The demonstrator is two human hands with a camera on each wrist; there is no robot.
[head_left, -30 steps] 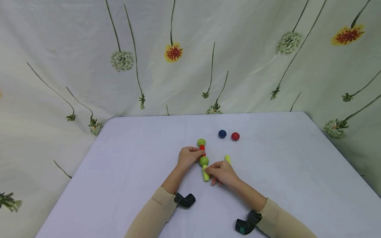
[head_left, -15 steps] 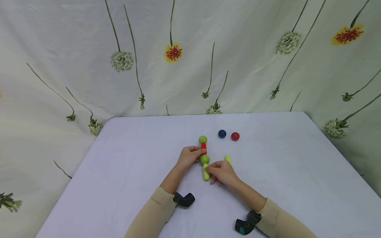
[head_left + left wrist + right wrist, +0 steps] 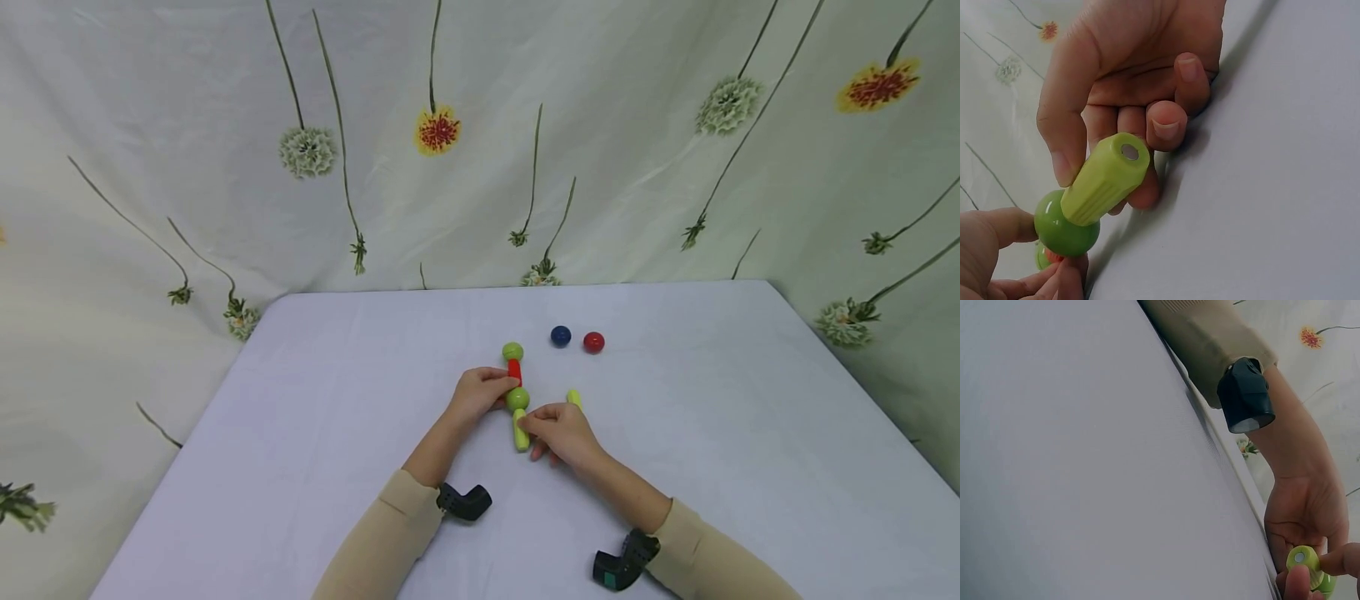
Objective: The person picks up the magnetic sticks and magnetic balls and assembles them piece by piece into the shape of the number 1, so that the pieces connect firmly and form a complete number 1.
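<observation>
In the head view my left hand (image 3: pixel 478 392) pinches a red magnetic rod (image 3: pixel 514 371) between thumb and fingers. A green ball (image 3: pixel 513 351) sits at the rod's far end and another green ball (image 3: pixel 517 399) at its near end. My right hand (image 3: pixel 564 432) pinches a yellow-green magnetic rod (image 3: pixel 521 433) whose far end meets the near ball. Seen from the left wrist, the yellow-green rod (image 3: pixel 1107 181) points out with a round metal disc in its end, touching the green ball (image 3: pixel 1065 225). The red rod is mostly hidden there.
A loose yellow-green rod (image 3: pixel 574 398) lies just beyond my right hand, partly covered by it. Farther back a blue ball (image 3: pixel 560 336) and a red ball (image 3: pixel 593 342) rest on the white-covered table (image 3: pixel 360 375). A flowered cloth (image 3: pixel 615 150) hangs behind.
The joined rods and balls have shifted slightly away and to the right, standing straighter. Both hands keep their hold; the loose balls stay put.
</observation>
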